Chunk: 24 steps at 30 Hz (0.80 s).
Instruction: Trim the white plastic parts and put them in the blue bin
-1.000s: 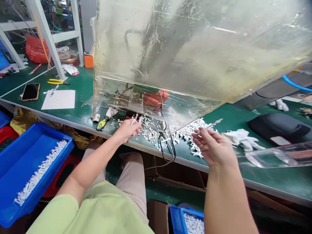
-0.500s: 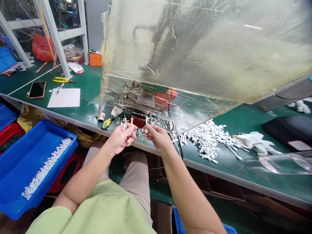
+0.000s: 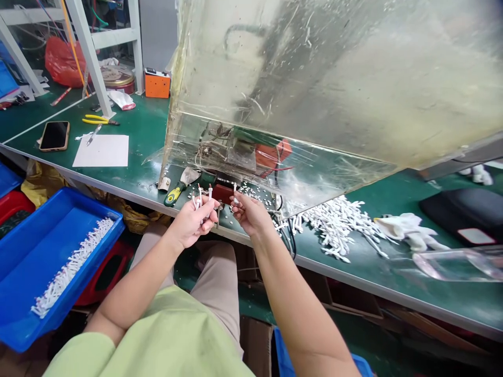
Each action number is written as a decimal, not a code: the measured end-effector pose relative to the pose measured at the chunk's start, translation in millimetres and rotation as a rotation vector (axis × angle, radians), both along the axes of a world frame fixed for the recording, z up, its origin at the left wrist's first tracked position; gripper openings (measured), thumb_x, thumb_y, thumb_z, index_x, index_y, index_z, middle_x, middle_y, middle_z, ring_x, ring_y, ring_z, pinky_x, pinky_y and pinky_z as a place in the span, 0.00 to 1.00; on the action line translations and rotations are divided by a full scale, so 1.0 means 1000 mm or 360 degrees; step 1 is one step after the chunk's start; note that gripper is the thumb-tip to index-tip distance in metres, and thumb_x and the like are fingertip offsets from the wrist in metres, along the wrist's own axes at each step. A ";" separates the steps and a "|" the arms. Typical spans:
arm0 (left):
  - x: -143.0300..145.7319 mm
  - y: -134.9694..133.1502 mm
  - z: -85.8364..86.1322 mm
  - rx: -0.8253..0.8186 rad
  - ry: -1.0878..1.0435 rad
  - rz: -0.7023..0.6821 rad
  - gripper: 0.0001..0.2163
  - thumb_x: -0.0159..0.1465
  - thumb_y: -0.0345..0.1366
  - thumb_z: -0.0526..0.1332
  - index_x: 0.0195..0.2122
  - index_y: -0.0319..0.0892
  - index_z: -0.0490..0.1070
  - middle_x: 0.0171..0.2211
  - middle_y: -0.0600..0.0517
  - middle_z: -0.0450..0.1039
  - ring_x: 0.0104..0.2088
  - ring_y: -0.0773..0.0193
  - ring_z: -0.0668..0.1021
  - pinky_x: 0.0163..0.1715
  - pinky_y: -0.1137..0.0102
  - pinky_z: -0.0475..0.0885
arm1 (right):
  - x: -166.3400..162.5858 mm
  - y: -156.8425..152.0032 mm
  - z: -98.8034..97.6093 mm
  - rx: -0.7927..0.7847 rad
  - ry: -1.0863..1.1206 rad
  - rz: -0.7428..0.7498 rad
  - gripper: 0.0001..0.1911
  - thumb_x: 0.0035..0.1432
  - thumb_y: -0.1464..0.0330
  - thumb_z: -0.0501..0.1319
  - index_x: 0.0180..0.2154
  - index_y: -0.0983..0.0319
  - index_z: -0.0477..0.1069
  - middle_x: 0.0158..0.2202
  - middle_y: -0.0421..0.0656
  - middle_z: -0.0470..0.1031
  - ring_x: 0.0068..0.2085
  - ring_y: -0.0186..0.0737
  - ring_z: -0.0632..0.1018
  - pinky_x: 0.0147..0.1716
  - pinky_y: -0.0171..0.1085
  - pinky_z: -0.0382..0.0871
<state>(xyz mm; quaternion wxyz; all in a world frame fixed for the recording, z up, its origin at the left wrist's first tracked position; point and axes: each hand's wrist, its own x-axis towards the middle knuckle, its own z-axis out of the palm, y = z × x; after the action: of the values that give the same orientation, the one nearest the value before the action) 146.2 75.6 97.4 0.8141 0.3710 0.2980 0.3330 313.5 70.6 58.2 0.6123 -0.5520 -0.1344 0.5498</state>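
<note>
My left hand (image 3: 193,220) is closed round several small white wired pieces (image 3: 198,199), whose reddish tips point up. My right hand (image 3: 251,213) pinches one white piece (image 3: 235,192) upright, close to a dark red block (image 3: 223,193) at the bench's front edge. Small white bits (image 3: 255,192) lie scattered round that block. A scraper with a green and yellow handle (image 3: 175,193) rests left of it. Off to the right spreads a heap of white pieces (image 3: 338,222) on the green bench.
A scratched clear shield (image 3: 298,104) slants above the work spot. On the left a blue tray (image 3: 43,241) holds a row of white pieces. A phone (image 3: 55,136), paper (image 3: 101,152), yellow pliers (image 3: 96,120), a white glove (image 3: 408,229) and a black case (image 3: 463,212) lie on the bench.
The white piece in my right hand has come nearer the red block's edge. My left hand has shifted slightly left, still holding its pieces. The view has tilted a little.
</note>
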 end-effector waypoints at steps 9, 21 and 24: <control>0.002 -0.001 0.003 0.0006 0.0006 -0.0002 0.16 0.51 0.43 0.68 0.32 0.39 0.66 0.19 0.57 0.66 0.13 0.79 0.61 0.09 0.82 0.45 | -0.003 0.001 0.001 0.0011 -0.0134 0.0047 0.13 0.45 0.61 0.69 0.24 0.64 0.71 0.19 0.38 0.68 0.19 0.25 0.67 0.13 0.23 0.56; -0.011 0.020 0.006 0.0222 0.0115 0.0180 0.17 0.49 0.46 0.69 0.25 0.39 0.65 0.13 0.60 0.56 0.14 0.77 0.60 0.11 0.82 0.48 | 0.154 -0.060 -0.010 -0.1015 -0.2243 0.0194 0.10 0.49 0.61 0.62 0.24 0.61 0.74 0.22 0.46 0.74 0.31 0.47 0.75 0.31 0.40 0.63; 0.002 0.018 0.001 0.0355 0.0285 0.0174 0.16 0.53 0.48 0.65 0.29 0.39 0.67 0.15 0.58 0.62 0.14 0.77 0.62 0.10 0.82 0.48 | 0.177 -0.060 -0.032 -0.1214 -0.2245 0.0254 0.12 0.48 0.65 0.63 0.16 0.60 0.69 0.15 0.44 0.67 0.27 0.46 0.74 0.30 0.40 0.62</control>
<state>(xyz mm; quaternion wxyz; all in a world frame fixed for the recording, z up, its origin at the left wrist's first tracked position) 148.2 94.1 98.4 0.7186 0.4705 0.3505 0.3734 490.1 10.3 26.1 0.1115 -0.9289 -0.3314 0.1221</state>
